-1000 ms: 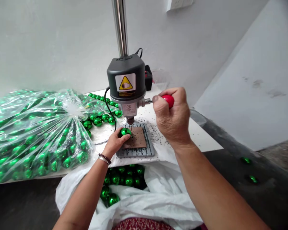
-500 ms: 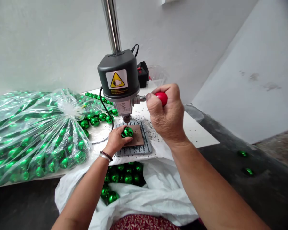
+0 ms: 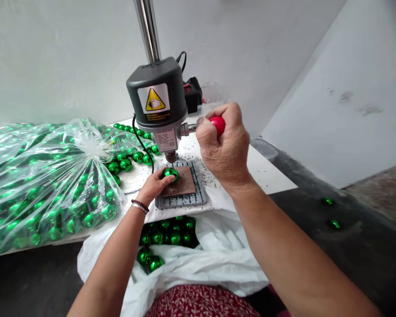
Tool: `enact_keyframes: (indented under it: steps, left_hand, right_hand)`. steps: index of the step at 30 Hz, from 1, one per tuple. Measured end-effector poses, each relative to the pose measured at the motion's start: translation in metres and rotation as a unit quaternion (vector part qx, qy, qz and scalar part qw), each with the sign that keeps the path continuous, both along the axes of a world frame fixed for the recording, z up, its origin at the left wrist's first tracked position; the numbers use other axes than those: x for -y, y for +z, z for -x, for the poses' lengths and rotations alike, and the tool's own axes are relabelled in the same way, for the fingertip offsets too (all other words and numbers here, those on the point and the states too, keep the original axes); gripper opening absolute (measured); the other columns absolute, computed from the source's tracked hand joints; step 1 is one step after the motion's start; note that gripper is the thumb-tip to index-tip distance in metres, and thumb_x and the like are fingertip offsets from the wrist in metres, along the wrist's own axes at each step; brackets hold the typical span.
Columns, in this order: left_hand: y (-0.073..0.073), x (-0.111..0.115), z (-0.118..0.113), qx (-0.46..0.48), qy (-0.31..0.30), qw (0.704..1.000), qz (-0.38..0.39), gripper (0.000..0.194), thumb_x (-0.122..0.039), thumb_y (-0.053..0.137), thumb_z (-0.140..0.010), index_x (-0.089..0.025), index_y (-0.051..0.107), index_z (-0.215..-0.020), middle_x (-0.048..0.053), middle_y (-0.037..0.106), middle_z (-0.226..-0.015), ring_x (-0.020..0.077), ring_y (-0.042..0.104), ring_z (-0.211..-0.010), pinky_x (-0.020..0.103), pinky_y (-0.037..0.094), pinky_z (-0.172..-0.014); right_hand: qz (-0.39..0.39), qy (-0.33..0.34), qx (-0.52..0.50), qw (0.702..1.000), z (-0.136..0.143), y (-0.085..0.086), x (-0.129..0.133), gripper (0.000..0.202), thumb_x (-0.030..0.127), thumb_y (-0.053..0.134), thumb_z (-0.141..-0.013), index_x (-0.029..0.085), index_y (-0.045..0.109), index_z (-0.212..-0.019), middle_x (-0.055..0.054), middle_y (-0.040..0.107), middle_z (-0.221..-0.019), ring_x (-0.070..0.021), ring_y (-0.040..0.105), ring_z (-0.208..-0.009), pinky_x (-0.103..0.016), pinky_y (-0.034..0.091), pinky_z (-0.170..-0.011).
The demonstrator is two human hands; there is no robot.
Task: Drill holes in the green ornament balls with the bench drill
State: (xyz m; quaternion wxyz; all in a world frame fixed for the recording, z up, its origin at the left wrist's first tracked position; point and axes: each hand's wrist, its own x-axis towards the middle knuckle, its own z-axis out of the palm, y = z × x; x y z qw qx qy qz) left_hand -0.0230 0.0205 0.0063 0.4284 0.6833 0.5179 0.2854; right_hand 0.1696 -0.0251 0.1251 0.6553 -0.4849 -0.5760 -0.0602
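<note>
Right under the drill bit [image 3: 172,165] sits a shiny green ball [image 3: 170,175], over the far left part of a brown board [image 3: 185,181]. Being round, it shows no long axis, and which way any neck or hole in it points cannot be made out. The left hand [image 3: 153,186] grips it from the left, thumb on the near side and fingers on the far side. The bit points down at the ball's top; whether it has gone in is too small to tell. Beneath the board is a grey base plate [image 3: 181,200], and above the bit are the chuck [image 3: 171,156] and the dark drill head [image 3: 156,94], on a steel column [image 3: 147,31] that leans left toward its top in the view. The right hand [image 3: 224,145] is closed around the red knob [image 3: 218,125] of the lever, right of the head. Dark shavings [image 3: 208,172] lie scattered on the white table [image 3: 270,176]. Farther left, a tied clear bag [image 3: 53,176] bulges with green balls, with loose ones beside it. A white sack [image 3: 218,259] with more green balls lies in front of the table, and two others rest on the floor [image 3: 356,246] at right.
</note>
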Motion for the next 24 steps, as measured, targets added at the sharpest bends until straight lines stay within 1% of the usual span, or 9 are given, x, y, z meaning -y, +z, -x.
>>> enact_keyframes:
  steps: [3, 6, 8, 11, 15, 17, 20, 24]
  left_hand:
    - [-0.006, -0.001, 0.003, 0.027, -0.010, 1.000, 0.004, 0.053, -0.049, 0.065, -0.078, -0.019, 0.067, -0.122, 0.002, 0.073, -0.111, 0.0232, 0.063, -0.109, 0.034, 0.047, -0.100]
    - [-0.011, 0.000, 0.003, 0.048, -0.002, 0.999, -0.002, 0.054, -0.049, 0.066, -0.078, -0.018, 0.066, -0.123, 0.003, 0.072, -0.110, 0.0223, 0.064, -0.106, 0.032, 0.047, -0.098]
    - [-0.011, 0.001, 0.002, 0.049, 0.006, 0.999, -0.008, 0.055, -0.049, 0.066, -0.077, -0.018, 0.066, -0.122, 0.003, 0.073, -0.108, 0.0219, 0.064, -0.104, 0.032, 0.048, -0.097]
    - [-0.006, 0.004, -0.002, 0.017, 0.016, 1.000, -0.013, 0.056, -0.047, 0.069, -0.075, -0.018, 0.066, -0.122, 0.003, 0.073, -0.103, 0.0212, 0.064, -0.100, 0.032, 0.048, -0.094]
    - [0.005, 0.005, -0.010, -0.060, 0.026, 0.997, -0.037, 0.058, -0.040, 0.073, -0.071, -0.018, 0.067, -0.123, 0.004, 0.072, -0.102, 0.0208, 0.064, -0.095, 0.033, 0.048, -0.093]
    - [0.009, 0.003, -0.015, -0.091, 0.021, 0.995, -0.044, 0.060, -0.038, 0.075, -0.069, -0.017, 0.066, -0.125, 0.004, 0.072, -0.099, 0.0207, 0.064, -0.092, 0.033, 0.049, -0.091]
    - [0.012, 0.003, -0.021, -0.093, 0.010, 0.995, -0.023, 0.065, -0.038, 0.075, -0.068, -0.015, 0.064, -0.128, 0.002, 0.070, -0.091, 0.0188, 0.062, -0.083, 0.032, 0.050, -0.085]
    - [0.011, 0.006, -0.025, -0.065, 0.038, 0.997, 0.012, 0.070, -0.037, 0.076, -0.069, -0.016, 0.061, -0.134, 0.001, 0.069, -0.087, 0.0163, 0.060, -0.076, 0.030, 0.051, -0.080]
  right_hand:
    - [0.026, -0.010, 0.005, 1.000, 0.001, 0.000, 0.001, 0.030, 0.048, 0.040, -0.095, 0.019, 0.049, -0.092, 0.003, 0.051, -0.077, -0.0043, 0.054, -0.068, -0.021, 0.047, -0.066]
    - [0.041, -0.015, 0.010, 0.999, 0.001, 0.001, 0.002, 0.032, 0.049, 0.037, -0.096, 0.019, 0.048, -0.092, 0.002, 0.051, -0.078, -0.0048, 0.057, -0.071, -0.021, 0.048, -0.067]
    - [0.045, -0.018, 0.015, 0.999, 0.001, 0.001, 0.002, 0.032, 0.050, 0.037, -0.096, 0.020, 0.048, -0.093, 0.002, 0.052, -0.080, -0.0048, 0.058, -0.072, -0.020, 0.049, -0.068]
    - [0.052, -0.027, 0.019, 0.998, 0.001, 0.002, 0.003, 0.031, 0.048, 0.038, -0.096, 0.019, 0.049, -0.093, 0.002, 0.053, -0.082, -0.0050, 0.059, -0.075, -0.020, 0.050, -0.069]
    - [0.060, -0.028, 0.021, 0.998, 0.001, 0.003, 0.004, 0.030, 0.047, 0.038, -0.096, 0.019, 0.050, -0.094, 0.001, 0.054, -0.084, -0.0059, 0.061, -0.080, -0.021, 0.051, -0.071]
    - [0.058, -0.025, 0.020, 0.998, 0.001, 0.002, 0.005, 0.031, 0.048, 0.037, -0.096, 0.019, 0.050, -0.094, 0.001, 0.055, -0.084, -0.0059, 0.061, -0.080, -0.021, 0.051, -0.071]
    - [0.052, -0.021, 0.013, 0.998, 0.002, 0.002, 0.005, 0.031, 0.048, 0.038, -0.096, 0.020, 0.050, -0.093, 0.002, 0.055, -0.083, -0.0049, 0.060, -0.076, -0.020, 0.050, -0.068]
    - [0.031, -0.015, 0.003, 0.999, 0.001, 0.004, 0.005, 0.027, 0.046, 0.044, -0.094, 0.020, 0.048, -0.090, 0.003, 0.056, -0.079, -0.0029, 0.053, -0.065, -0.019, 0.047, -0.062]
